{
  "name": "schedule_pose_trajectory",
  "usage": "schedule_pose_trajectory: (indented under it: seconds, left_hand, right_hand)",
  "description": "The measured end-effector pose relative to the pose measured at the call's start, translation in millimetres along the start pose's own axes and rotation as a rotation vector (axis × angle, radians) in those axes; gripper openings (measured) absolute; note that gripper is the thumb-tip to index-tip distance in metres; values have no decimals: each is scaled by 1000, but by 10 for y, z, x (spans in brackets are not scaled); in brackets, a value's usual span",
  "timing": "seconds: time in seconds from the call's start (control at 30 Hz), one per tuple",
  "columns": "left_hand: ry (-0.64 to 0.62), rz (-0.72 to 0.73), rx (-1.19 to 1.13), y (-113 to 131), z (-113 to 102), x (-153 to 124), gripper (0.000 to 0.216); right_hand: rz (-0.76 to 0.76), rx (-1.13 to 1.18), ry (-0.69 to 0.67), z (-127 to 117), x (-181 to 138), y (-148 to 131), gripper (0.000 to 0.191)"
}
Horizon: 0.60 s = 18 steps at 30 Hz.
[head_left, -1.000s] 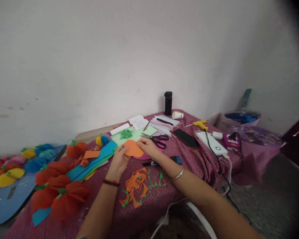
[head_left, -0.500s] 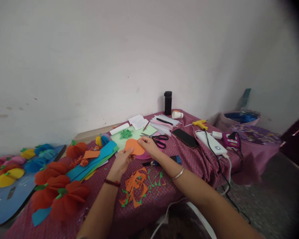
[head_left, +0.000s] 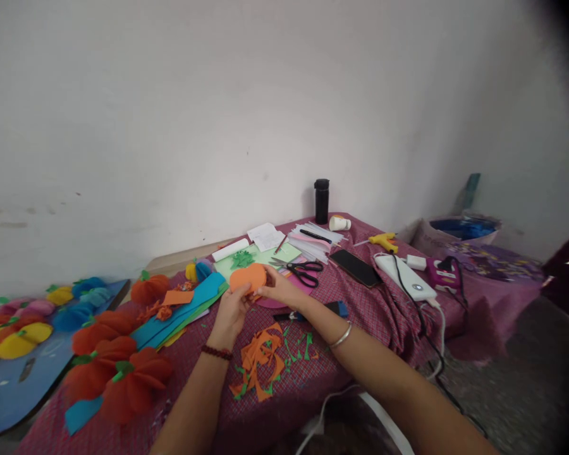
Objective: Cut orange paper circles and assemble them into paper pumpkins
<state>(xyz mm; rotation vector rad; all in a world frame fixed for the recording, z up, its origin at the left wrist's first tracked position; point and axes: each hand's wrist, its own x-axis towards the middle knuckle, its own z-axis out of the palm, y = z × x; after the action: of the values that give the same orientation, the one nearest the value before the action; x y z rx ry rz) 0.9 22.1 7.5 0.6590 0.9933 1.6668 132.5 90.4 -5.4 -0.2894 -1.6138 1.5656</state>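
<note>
A rounded orange paper cutout is held above the table between both hands. My left hand grips its lower left edge with thumb and fingers closed. My right hand is closed on its right edge, fingers partly behind it. It looks like a stack of layers, though I cannot tell how many. Black-handled scissors lie just beyond my right hand, blades apart. Orange and green paper scraps are scattered in front of my wrists. A dark blue-ended tool rests under my right forearm.
Red-orange paper pumpkins and blue paper strips lie to the left. Farther back are a black bottle, a paper cup and a yellow glue gun. At right are a phone, a white power bank and cables.
Both hands have shifted the orange cutout slightly, tilting it so that its face and thickness look different. My right fingers have moved from its top edge down around its right side.
</note>
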Motion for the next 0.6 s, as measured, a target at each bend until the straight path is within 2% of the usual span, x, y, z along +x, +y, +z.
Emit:
schedule_pose_trajectory:
  seconds: [0.07,0.17,0.6]
  left_hand:
    - [6,0,-5,1,-3,2,35]
    - [9,-4,-9,0,2,-6,37]
    - [-24,34,38,8,32,-32,36]
  right_hand:
    - [1,22,-64,18,3,36,84]
    - [0,2,-69,26,1,83,83]
    - [29,-90,-36,-1,-12,15,44]
